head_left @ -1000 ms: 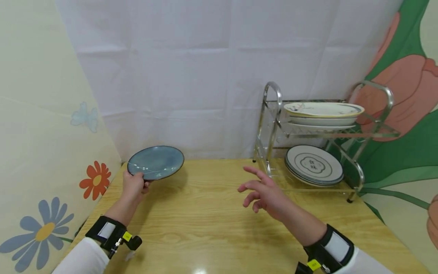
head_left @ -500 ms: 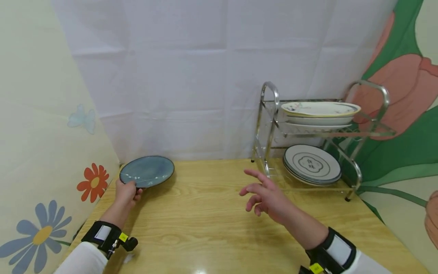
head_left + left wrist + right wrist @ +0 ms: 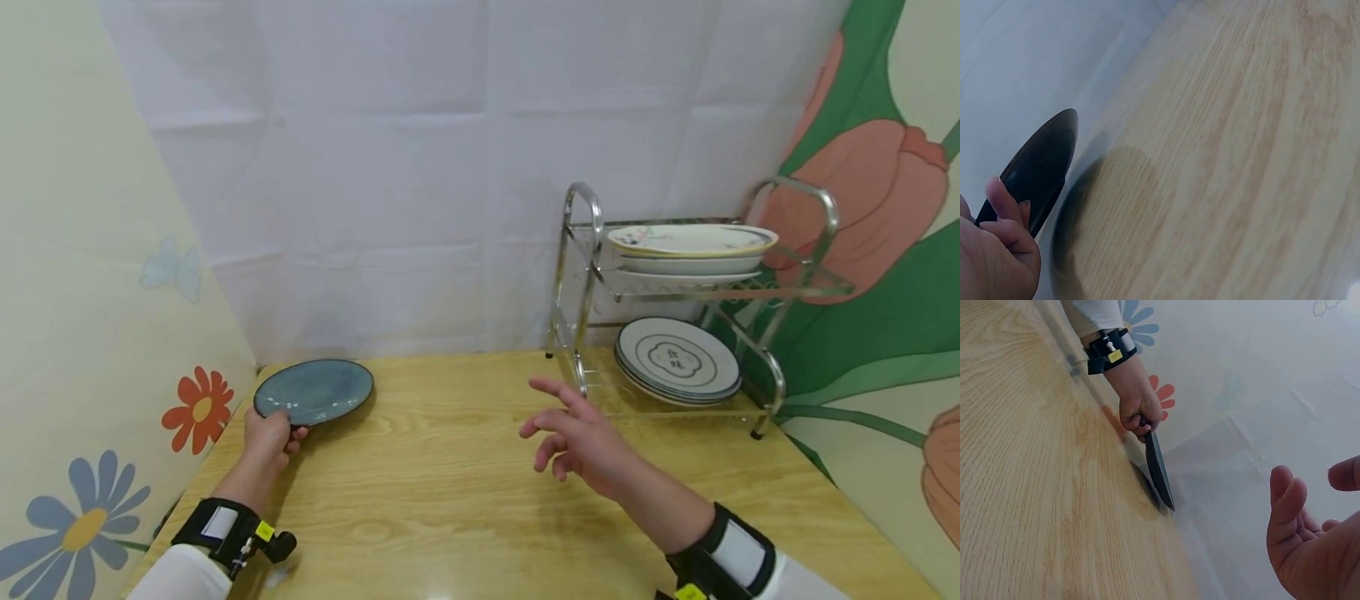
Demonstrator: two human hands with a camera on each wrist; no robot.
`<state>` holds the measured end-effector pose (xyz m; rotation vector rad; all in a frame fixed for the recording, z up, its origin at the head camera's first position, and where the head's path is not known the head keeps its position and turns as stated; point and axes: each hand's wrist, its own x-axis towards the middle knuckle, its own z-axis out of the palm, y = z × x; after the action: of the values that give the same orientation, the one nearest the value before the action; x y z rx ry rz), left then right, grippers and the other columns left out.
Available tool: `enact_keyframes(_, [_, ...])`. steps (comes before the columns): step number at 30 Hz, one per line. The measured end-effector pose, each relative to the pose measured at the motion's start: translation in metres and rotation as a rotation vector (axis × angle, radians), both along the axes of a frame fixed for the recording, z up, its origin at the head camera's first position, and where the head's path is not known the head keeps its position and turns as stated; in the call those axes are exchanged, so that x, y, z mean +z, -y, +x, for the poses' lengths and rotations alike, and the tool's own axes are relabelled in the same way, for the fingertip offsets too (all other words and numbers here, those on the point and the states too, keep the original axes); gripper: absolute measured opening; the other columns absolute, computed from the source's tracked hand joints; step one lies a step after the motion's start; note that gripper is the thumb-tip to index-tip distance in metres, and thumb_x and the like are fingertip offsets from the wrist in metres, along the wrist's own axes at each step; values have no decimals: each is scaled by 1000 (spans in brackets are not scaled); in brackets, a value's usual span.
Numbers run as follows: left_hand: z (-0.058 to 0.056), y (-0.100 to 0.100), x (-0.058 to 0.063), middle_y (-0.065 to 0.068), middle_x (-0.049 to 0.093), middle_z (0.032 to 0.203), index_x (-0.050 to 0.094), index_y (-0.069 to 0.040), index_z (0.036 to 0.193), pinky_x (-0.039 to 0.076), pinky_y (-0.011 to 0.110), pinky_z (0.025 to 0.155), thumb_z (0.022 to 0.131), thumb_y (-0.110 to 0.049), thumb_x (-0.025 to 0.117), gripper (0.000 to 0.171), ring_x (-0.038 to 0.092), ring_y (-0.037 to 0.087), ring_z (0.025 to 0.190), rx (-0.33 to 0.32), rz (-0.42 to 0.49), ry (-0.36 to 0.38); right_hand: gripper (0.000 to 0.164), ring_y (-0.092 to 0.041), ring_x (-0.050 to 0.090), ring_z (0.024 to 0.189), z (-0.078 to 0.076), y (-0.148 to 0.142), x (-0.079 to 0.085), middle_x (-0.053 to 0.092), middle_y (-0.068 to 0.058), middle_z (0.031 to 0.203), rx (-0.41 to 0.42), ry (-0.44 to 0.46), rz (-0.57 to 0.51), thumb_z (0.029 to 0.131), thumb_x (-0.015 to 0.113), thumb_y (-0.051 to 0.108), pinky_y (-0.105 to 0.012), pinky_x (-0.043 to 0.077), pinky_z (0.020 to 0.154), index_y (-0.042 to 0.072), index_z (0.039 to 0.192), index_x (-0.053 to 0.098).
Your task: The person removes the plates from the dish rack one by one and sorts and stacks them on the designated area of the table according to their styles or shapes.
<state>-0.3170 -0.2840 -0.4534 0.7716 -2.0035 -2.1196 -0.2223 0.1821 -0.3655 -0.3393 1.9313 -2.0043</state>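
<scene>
My left hand (image 3: 268, 440) grips the near left rim of a blue plate (image 3: 318, 390) with small white blossom marks, thumb on top and fingers curled beneath. The plate is held close over the table's back left corner. Its dark underside (image 3: 1044, 156) shows in the left wrist view, with a shadow on the wood beside it. My right hand (image 3: 588, 442) hovers over the table with fingers spread and loosely bent, holding nothing. In the right wrist view the same plate (image 3: 1157, 469) appears nearly edge-on, tilted, above its shadow.
A two-tier metal dish rack (image 3: 588, 283) stands at the back right. White oval dishes (image 3: 693, 242) sit stacked on its upper shelf, and round white plates (image 3: 675, 358) on the lower one. A white cloth (image 3: 360, 167) hangs behind the wooden table (image 3: 450, 500).
My left hand has lowered the blue plate toward the table and shifted it a little left. The right hand stays almost in place. The view has turned slightly.
</scene>
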Motion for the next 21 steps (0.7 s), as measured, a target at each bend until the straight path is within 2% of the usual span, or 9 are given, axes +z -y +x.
enact_keyframes(11, [3,6,-1,2,63,77,0,-12,164,42,26,46,102,-3,35,72,61,10,53,25,-5,23,63,-11,68,66,3,1,-2,69,-1,104,12,-13,-28,104,55,20,-20,49,52,21,159,24])
enact_keyframes(21, [-2,12,-2,1,66,69,1,-5,163,41,26,46,104,-4,34,68,62,9,51,-46,-62,44,65,-11,68,66,5,-2,-4,69,-2,104,0,-4,-28,103,56,19,-20,50,52,20,159,25])
